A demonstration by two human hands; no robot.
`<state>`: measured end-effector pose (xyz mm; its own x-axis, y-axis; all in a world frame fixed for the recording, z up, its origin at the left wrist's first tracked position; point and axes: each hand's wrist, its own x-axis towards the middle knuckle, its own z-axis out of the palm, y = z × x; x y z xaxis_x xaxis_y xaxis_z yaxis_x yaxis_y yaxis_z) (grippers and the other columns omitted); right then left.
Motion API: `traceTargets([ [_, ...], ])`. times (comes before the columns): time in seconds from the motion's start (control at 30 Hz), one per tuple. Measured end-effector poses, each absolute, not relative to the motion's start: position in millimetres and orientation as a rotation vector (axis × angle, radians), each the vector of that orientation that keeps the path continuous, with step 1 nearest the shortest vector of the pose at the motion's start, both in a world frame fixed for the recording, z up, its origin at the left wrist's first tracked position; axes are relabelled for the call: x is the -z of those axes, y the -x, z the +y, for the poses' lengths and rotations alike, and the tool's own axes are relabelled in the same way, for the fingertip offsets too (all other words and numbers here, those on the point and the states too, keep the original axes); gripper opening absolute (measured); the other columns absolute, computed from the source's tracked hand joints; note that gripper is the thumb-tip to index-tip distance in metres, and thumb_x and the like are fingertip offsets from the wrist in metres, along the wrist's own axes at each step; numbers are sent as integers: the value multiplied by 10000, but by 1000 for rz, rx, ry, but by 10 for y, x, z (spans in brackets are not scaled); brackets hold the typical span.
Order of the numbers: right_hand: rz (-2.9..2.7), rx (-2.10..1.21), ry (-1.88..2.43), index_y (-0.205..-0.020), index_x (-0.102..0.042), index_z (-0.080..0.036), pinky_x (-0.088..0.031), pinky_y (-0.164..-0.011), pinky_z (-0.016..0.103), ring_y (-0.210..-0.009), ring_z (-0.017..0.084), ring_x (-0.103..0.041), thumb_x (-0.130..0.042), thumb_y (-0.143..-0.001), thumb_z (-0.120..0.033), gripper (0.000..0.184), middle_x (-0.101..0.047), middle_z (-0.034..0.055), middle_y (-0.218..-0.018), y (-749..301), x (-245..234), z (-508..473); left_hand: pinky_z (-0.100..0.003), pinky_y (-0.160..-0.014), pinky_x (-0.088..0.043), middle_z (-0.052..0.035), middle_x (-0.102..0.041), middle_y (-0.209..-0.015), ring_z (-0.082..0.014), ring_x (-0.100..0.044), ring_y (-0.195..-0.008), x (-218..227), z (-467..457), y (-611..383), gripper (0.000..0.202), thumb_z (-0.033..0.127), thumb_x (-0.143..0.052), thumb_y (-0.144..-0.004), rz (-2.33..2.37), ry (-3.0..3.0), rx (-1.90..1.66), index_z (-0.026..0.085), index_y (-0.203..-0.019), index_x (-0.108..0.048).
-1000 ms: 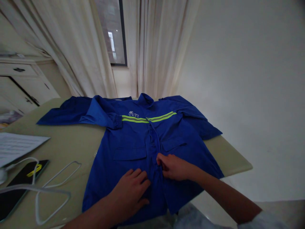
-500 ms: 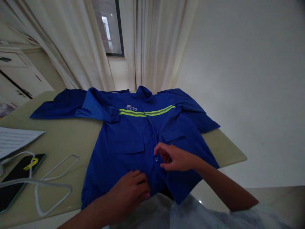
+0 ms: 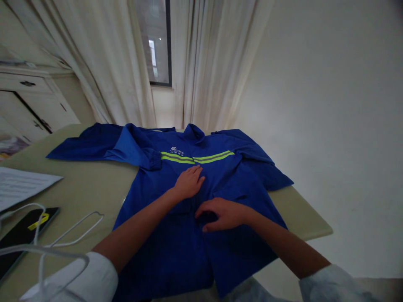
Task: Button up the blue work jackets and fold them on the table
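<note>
A blue work jacket point(image 3: 176, 235) with yellow-green reflective stripes lies front-up on a beige table point(image 3: 85, 188), its sleeves spread to both sides. My left hand point(image 3: 189, 182) rests flat on the jacket's chest just below the stripes, fingers stretched out. My right hand point(image 3: 222, 214) lies on the button placket near the middle of the jacket, fingers curved down onto the cloth. Neither hand lifts the fabric.
A white wire hanger point(image 3: 53, 247) and a dark phone point(image 3: 23, 233) lie at the table's left, with a printed sheet of paper point(image 3: 22, 186) behind them. Curtains and a window stand beyond the table. The table's right edge drops to a pale floor.
My left hand moved from the jacket's lower hem up to the chest below the stripes. My right hand let go of the button area and now lies flatter on the placket.
</note>
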<state>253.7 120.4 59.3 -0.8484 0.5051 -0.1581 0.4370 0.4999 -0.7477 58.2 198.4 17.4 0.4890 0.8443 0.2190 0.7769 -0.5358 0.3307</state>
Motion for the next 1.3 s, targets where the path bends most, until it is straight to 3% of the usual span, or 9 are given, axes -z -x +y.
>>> traceTargets([
  [0.13, -2453, -1167, 1011, -1153, -725, -187, -570, -838, 303, -915, 193, -734, -710, -963, -456, 329, -772, 63, -1051, -2562, -641, 1662, -534, -1287, -269, -174, -348, -1706, -315, -326, -1588, 91, 2310, -701, 636, 449, -405, -1070, 1459, -2589, -366, 136, -1624, -406],
  [0.3, -2150, -645, 1192, -1292, -650, -197, -590, -875, 370, -1013, 212, -708, -691, -945, -346, 380, -660, 135, -1327, -2593, -407, 2735, -535, -1295, -247, -173, -363, -1700, -310, -326, -1588, 275, 2331, -666, 681, 513, -345, -1074, 1466, -2601, -439, 138, -1642, -377],
  [0.4, -2090, -468, 1307, -1441, -554, -166, -579, -976, 451, -1149, 251, -684, -711, -868, -232, 598, -543, 205, -1484, -2572, -230, 3487, -513, -1307, -223, -178, -333, -1713, -311, -286, -1604, 296, 2323, -676, 739, 561, -324, -1067, 1499, -2568, -456, 110, -1652, -349],
  [0.53, -2109, -214, 1421, -1601, -358, -79, -366, -1236, 506, -1520, 325, -420, -729, -749, -82, 929, -377, 278, -1643, -2580, -148, 4326, -517, -1306, -222, -175, -315, -1722, -314, -287, -1603, 324, 2330, -702, 771, 595, -308, -1054, 1513, -2546, -474, 113, -1655, -349],
  [0.7, -2076, -269, 1668, -1665, -228, -79, -386, -1212, 513, -1479, 395, -477, -905, -720, -306, 1185, -469, 283, -1598, -2492, -142, 5051, -530, -1311, -213, -178, -311, -1724, -322, -283, -1599, 311, 2309, -720, 818, 637, -265, -1048, 1504, -2520, -496, 98, -1658, -343],
  [0.9, -2102, -287, 1817, -1588, -410, -110, -427, -1127, 535, -1385, 415, -549, -891, -770, -412, 997, -571, 261, -1507, -2112, -214, 5480, -546, -1311, -218, -180, -319, -1720, -324, -294, -1587, 272, 2300, -722, 835, 651, -223, -1050, 1505, -2495, -486, 89, -1655, -345],
  [1.0, -2199, -265, 1771, -1334, -648, -153, -438, -1077, 526, -1267, 390, -608, -911, -722, -321, 687, -685, 190, -1329, -2051, -339, 5508, -547, -1311, -217, -174, -321, -1721, -325, -296, -1584, 264, 2304, -716, 833, 650, -233, -1050, 1496, -2491, -488, 86, -1651, -350],
  [1.1, -2218, -194, 1645, -1170, -689, -188, -441, -1074, 469, -1221, 317, -607, -842, -779, -289, 432, -680, 122, -1262, -2168, -452, 5386, -543, -1309, -220, -167, -319, -1724, -327, -295, -1582, 249, 2309, -712, 825, 641, -259, -1048, 1503, -2484, -465, 87, -1653, -344],
  [1.3, -2486, -376, 912, -1238, -643, -187, -529, -1009, 428, -1096, 279, -656, -884, -743, -506, 636, -677, 111, -1201, -2543, -310, 4673, -532, -1307, -212, -165, -346, -1713, -322, -308, -1577, 254, 2317, -707, 787, 608, -313, -1049, 1526, -2495, -467, 97, -1644, -365],
])
